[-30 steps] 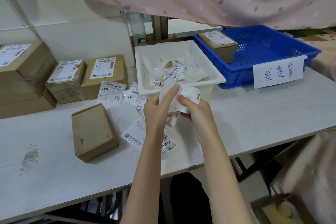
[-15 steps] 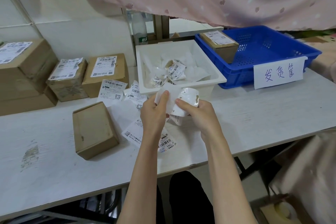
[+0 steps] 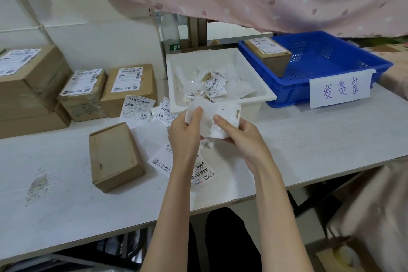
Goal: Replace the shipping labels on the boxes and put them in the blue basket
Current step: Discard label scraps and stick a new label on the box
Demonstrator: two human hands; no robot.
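White counter (image 3: pixel 309 139), white bin (image 3: pixel 262 93) at far edge. Both hands, left hand (image 3: pixel 184 134) and right hand (image 3: pixel 239 137), pinch peeled label (image 3: pixel 217 117), now lifted toward bin, probably scrap. Bare box (image 3: pixel 114 157) at left awaits label; blue basket (image 3: pixel 344 86) at far right corner.

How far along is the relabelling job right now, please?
Done: one labelled cardboard box sits in the blue plastic basket. In hand: both hands hold a white paper label sheet. Left: the bare brown box and the labelled boxes at the wall.
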